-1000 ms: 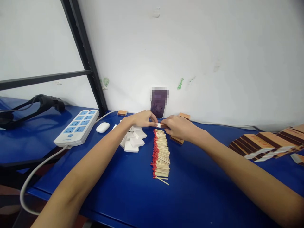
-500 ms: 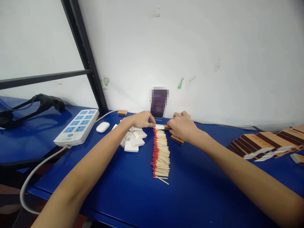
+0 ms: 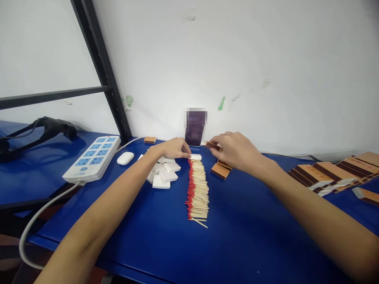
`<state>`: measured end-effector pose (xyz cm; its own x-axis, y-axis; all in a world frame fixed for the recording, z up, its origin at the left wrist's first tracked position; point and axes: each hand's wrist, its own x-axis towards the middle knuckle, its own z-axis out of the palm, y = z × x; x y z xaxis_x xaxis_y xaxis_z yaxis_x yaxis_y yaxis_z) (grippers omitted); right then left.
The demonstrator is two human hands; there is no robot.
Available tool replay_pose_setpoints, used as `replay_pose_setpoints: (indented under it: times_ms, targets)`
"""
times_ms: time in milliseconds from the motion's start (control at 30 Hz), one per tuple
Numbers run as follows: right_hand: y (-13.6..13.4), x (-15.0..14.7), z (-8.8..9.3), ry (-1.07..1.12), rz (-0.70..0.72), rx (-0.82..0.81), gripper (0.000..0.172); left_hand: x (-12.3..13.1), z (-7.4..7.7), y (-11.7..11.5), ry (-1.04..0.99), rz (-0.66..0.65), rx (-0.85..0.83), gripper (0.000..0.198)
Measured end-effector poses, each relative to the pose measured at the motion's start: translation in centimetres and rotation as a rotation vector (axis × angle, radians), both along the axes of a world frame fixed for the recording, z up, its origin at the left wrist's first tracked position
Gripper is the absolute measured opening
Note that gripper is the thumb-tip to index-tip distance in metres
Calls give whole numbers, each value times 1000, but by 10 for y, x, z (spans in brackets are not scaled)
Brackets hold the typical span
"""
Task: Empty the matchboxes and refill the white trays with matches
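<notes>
There are two hands, one left hand (image 3: 175, 148) and one right hand (image 3: 233, 150); one white tray (image 3: 195, 157) at the far end of a single row of matches (image 3: 199, 189), too many to count; at least six piled trays (image 3: 161, 182) left; at least three matchbox sleeves (image 3: 220, 171) by the right hand; at least five stacked matchboxes (image 3: 314, 173) right; two separate matchboxes (image 3: 150, 140); one eight-socket power strip (image 3: 92, 159); one earbud case (image 3: 125, 158); one phone (image 3: 194, 135).

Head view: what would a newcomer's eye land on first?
The long row of red-tipped matches stands out first, down the middle of the blue tabletop. At its far end the left hand touches a white inner box; the right hand holds a brown matchbox sleeve farther right. Overlapping matchboxes lie toward the right edge.
</notes>
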<state>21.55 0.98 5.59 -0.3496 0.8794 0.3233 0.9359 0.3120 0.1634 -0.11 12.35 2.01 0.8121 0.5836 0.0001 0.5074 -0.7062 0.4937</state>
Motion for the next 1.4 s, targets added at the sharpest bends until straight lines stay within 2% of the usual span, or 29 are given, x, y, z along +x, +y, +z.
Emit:
replay_pose_setpoints:
  times_ms: [100, 333, 500, 733, 900, 1067, 1233, 1300, 1400]
  targets:
    - [-16, 10, -6, 66, -30, 9, 24, 1, 0, -1, -6, -5, -11, 33]
    - [-43, 32, -59, -189, -52, 74, 29, 3, 3, -5, -40, -1, -18, 35]
    - [-46, 38, -72, -247, -13, 86, 32, -1, 14, -6, -49, 48, 38, 39]
    - [-50, 31, -68, -189, 56, 172, 32, -24, 29, 1, 114, 193, 95, 56]
    - [-46, 30, -68, -238, 24, 131, 28, -39, 35, 3, 295, 298, 73, 67]
    - [-43, 31, -68, -209, 4, 111, 29, -35, 34, -1, 339, 317, 82, 74]
    - [-31, -2, -46, -57, 44, 37, 30, -12, 26, -9, 357, 218, 66, 68]
    - [-13, -19, -32, -55, 3, -114, 31, -6, 25, -13, 388, 215, 69, 66]
    - [21, -38, -16, -61, -30, -243, 29, -4, 24, -17, 436, 226, 72, 68]
